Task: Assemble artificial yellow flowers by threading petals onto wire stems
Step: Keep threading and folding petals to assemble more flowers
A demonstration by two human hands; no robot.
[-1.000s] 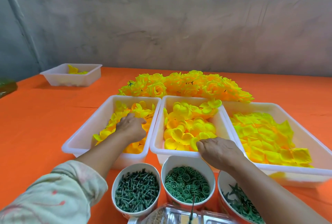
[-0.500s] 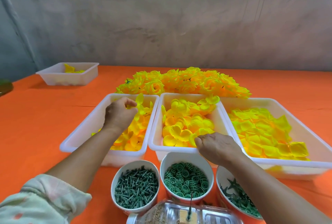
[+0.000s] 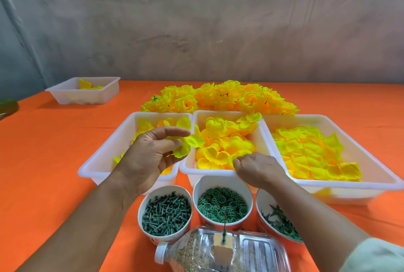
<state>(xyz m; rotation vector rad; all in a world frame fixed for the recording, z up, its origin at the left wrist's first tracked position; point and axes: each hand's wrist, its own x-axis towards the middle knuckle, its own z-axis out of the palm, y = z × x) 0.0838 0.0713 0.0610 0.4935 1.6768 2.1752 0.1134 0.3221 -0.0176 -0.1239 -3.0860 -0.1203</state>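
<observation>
Yellow petal cluster [image 3: 189, 144] sits pinched between the thumb and fingers of our left hand [image 3: 150, 158], raised above the left tray [image 3: 109, 151]. Our right hand [image 3: 260, 169] curls at the near rim of the middle tray [image 3: 205, 172], fingertips pinching a single petal [image 3: 231, 159] there.

My left hand [image 3: 150, 153] pinches a yellow petal [image 3: 189, 144] above the left tray [image 3: 105, 151]; my right hand [image 3: 258, 168] grips petals in the middle tray [image 3: 261, 138].
</observation>
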